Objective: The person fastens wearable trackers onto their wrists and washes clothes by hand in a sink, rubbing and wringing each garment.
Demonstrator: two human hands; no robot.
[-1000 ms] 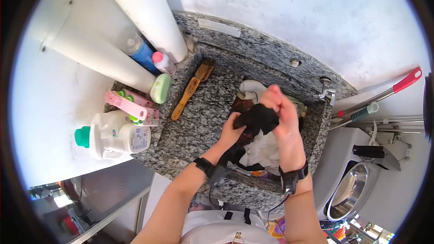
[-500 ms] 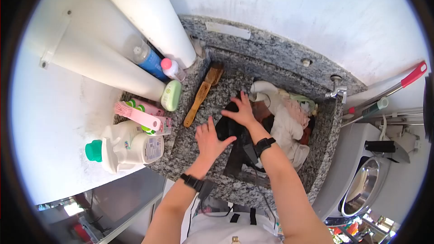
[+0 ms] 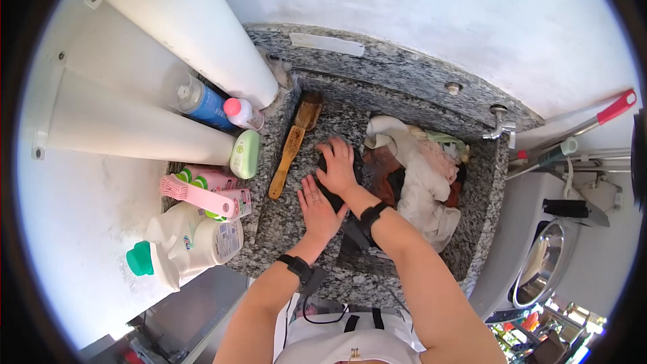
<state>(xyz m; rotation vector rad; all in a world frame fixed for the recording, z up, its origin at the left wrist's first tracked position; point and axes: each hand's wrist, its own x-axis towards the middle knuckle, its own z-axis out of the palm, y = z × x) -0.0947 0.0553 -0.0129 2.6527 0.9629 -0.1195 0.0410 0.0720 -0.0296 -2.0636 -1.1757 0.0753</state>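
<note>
A bunched black cloth (image 3: pixel 329 194) lies on the floor of the speckled granite sink (image 3: pixel 283 219), partly covered by my hands. My right hand (image 3: pixel 340 172) rests on its upper part, fingers stretched forward and thumb apart. Below it, my left hand (image 3: pixel 319 212) lies at the cloth's near left edge, its fingers extended and fairly flat. To the left of both hands, a wooden-handled brush (image 3: pixel 290 155) leans along the sink's left side. A pile of wet clothes, with a white garment (image 3: pixel 421 185) on top and a brown piece (image 3: pixel 379 172) beside it, sits right of my hands.
On the left ledge stand a green soap bar (image 3: pixel 245 154), a pink brush (image 3: pixel 202 197), a white jug with a green cap (image 3: pixel 165 249), a pink-capped bottle (image 3: pixel 244 114) and a blue spray can (image 3: pixel 202 102). A metal tap (image 3: pixel 499 125) juts out at the right.
Both hands have pressed down onto the black cloth; the right one has moved left and lower, and the cloth looks more bunched under them. The view has shifted slightly.
</note>
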